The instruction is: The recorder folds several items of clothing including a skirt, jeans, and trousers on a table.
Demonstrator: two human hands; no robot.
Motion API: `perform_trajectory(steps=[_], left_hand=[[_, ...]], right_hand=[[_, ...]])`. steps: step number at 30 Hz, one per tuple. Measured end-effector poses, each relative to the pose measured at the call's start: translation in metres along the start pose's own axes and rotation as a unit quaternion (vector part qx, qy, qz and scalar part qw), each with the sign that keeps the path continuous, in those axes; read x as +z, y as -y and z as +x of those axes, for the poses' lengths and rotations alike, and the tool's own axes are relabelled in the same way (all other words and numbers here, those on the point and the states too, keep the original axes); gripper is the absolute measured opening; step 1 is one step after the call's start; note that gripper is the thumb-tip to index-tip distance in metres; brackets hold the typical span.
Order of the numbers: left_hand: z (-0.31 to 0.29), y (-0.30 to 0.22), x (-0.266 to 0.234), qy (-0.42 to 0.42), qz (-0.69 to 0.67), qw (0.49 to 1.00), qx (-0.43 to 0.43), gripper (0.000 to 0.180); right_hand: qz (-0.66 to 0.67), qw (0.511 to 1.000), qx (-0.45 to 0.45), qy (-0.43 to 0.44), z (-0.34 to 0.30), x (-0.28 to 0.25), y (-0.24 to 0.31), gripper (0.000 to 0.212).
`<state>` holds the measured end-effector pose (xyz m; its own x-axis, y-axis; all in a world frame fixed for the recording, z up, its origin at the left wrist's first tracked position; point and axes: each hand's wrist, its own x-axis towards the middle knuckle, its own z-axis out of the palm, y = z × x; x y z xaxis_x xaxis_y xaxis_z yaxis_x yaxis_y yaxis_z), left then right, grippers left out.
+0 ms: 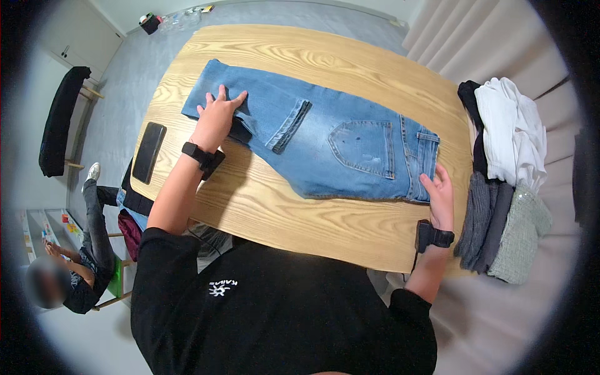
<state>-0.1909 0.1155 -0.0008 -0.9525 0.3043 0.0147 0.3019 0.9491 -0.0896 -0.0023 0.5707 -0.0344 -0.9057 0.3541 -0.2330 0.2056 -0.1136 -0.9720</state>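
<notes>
A pair of blue jeans (312, 134) lies folded lengthwise on the wooden table, waistband to the right and a back pocket facing up. One leg end is turned back, so its hem crosses the middle of the legs. My left hand (217, 117) rests on the folded leg end at the left, palm down, with fingers spread. My right hand (440, 199) is at the near corner of the waistband, thumb and fingers apart around its edge. Whether those fingertips reach under the cloth is hard to see. Both wrists wear black strapped devices.
A black phone (149, 153) lies at the left of the wooden table (350, 228). White clothes (509, 128), dark grey garments (480, 219) and a light green garment (522, 234) are piled along its right edge. Another person (90, 262) sits at the left, near a black-draped stand (61, 122).
</notes>
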Motion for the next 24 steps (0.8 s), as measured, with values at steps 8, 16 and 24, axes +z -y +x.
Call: perform_trajectory(steps=[8,16,24], left_hand=[[-0.027,-0.013,-0.002,0.050,0.065,0.994,0.068,0.074],[-0.051,-0.066,-0.015,0.042,-0.006,0.989,0.139,0.062],[-0.053,-0.076,-0.016,0.024,-0.031,0.985,0.167,0.058]], right_hand=[[0.008,0.996,-0.036,-0.075,-0.007,-0.015,-0.001,0.049],[0.294,0.949,-0.019,-0.114,-0.031,-0.007,-0.003,0.038],[0.180,0.971,-0.042,-0.154,-0.033,0.028,0.032,0.041]])
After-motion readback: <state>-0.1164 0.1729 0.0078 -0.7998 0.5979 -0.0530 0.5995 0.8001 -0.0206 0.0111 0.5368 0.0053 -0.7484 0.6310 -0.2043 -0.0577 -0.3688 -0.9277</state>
